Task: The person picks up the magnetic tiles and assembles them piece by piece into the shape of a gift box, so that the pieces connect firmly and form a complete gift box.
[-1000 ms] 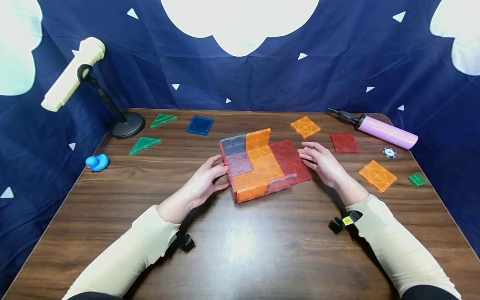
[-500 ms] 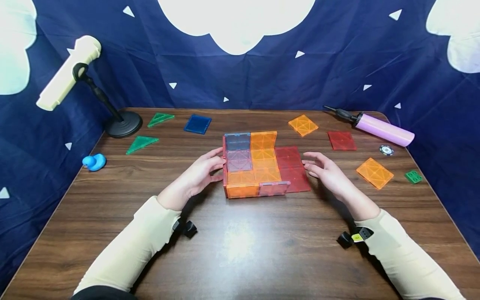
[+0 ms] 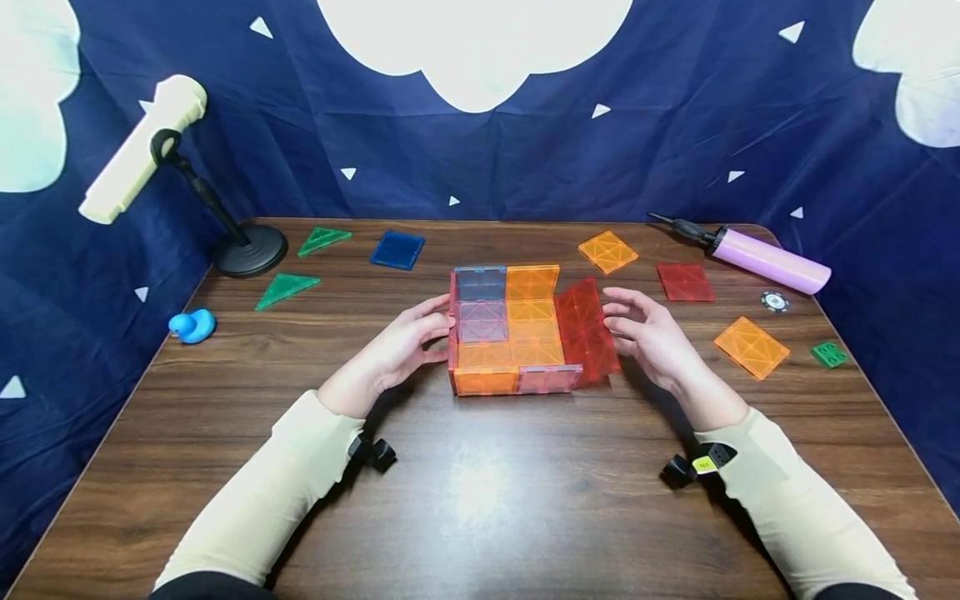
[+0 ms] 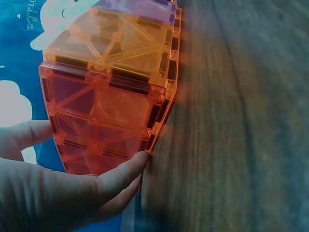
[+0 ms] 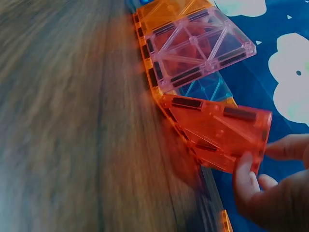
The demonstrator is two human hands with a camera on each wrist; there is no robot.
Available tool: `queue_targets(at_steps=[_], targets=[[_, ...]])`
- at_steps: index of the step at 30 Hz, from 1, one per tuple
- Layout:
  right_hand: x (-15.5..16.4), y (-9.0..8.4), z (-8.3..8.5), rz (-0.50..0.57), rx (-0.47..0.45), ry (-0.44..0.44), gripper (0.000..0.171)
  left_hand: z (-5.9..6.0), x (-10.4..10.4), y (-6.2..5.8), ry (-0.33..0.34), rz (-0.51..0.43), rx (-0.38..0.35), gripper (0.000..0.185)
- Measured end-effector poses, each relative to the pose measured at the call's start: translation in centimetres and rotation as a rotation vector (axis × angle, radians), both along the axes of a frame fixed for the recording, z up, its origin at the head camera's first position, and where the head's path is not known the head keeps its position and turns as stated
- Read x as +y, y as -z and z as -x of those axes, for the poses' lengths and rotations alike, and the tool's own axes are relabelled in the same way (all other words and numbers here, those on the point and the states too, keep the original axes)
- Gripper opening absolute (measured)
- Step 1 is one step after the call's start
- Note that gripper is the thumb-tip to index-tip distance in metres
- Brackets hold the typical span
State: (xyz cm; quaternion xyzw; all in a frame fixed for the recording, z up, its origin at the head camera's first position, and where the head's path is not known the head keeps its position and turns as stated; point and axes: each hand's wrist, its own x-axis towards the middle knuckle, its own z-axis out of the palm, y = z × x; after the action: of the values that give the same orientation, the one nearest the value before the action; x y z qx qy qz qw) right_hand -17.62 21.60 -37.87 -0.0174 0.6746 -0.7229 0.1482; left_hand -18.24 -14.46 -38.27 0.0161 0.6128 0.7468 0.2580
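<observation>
Translucent magnetic tiles form an open-topped box, with orange and purple floor tiles (image 3: 531, 333), a blue back wall tile (image 3: 480, 284) and a pink front tile (image 3: 547, 379). My left hand (image 3: 401, 350) rests its extended fingers and thumb against the outside of the red left wall (image 4: 96, 121). On the right, a joined pair of red tiles (image 3: 588, 329) tilts up from the table, its outer edge raised. My right hand (image 3: 652, 342) touches that outer side with relaxed fingers. In the right wrist view, fingertips (image 5: 245, 162) lie right at the red tile's edge.
Loose orange tiles (image 3: 752, 347), a red tile (image 3: 686, 282), a poker chip (image 3: 775, 302), a green brick (image 3: 829, 355) and a purple pump (image 3: 772, 260) lie right. Left are green triangles (image 3: 287, 290), a blue tile (image 3: 397, 250), a blue duck (image 3: 192, 326) and a stand (image 3: 250, 249).
The box has turned to face squarely forward. The red pair on the right, flat before, now tilts upward with my right hand at its outer edge. My left hand has stayed at the left wall.
</observation>
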Motion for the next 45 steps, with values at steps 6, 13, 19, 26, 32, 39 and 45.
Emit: queue_targets(at_steps=[6,13,19,26,32,39,45], targets=[[-0.8,0.4,0.7,0.067,-0.013,-0.109,0.052,0.3,0.1,0.1,0.000,0.000,-0.005,0.065],[-1.5,0.6,1.0,-0.016,-0.038,-0.158,0.054,0.4,0.0,0.1,-0.011,-0.004,-0.009,0.062],[-2.3,0.5,1.2,-0.083,-0.006,-0.167,0.055,0.5,-0.1,0.0,-0.004,-0.014,-0.015,0.062],[-2.4,0.3,1.3,-0.137,0.024,-0.192,0.054,0.6,-0.2,0.2,0.014,-0.018,-0.015,0.063],[-1.8,-0.7,4.2,-0.248,0.053,-0.052,0.049,0.5,-0.2,0.2,0.021,-0.015,-0.011,0.065],[-0.8,-0.3,11.3,-0.774,0.259,0.188,0.039,0.5,0.2,0.4,0.020,-0.021,-0.014,0.065],[-0.4,1.1,14.6,-1.012,0.273,0.135,0.049,0.5,0.1,0.7,0.031,-0.024,0.003,0.065]])
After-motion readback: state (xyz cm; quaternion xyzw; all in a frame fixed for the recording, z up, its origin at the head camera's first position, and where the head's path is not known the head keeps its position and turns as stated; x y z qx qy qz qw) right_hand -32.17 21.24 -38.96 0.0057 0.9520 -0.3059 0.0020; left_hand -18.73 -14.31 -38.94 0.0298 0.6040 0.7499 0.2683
